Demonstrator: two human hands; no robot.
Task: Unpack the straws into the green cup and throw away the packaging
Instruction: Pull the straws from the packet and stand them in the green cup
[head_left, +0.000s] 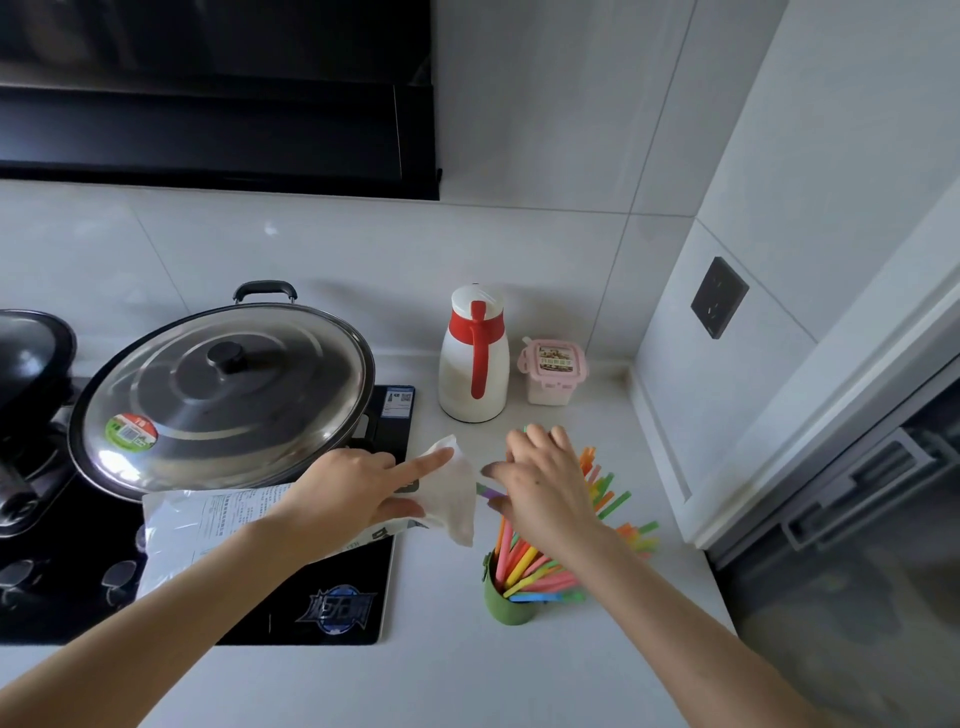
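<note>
A small green cup (506, 605) stands on the white counter, holding several coloured straws (535, 566) that fan out to the right. My left hand (358, 493) grips a white paper wrapper (452, 493), with the forefinger stretched along it. A green and purple straw (488, 490) sticks out of the wrapper's right end. My right hand (545, 483) pinches that straw's tip between thumb and fingers, just above the cup. A larger printed plastic package (208, 525) lies under my left forearm on the stove.
A black glass stove (332, 608) takes up the left, carrying a wok under a steel lid (223, 389). A white and red thermos jug (472, 358) and a pink-lidded container (551, 371) stand at the back. A wall (727, 364) with a socket closes the right side.
</note>
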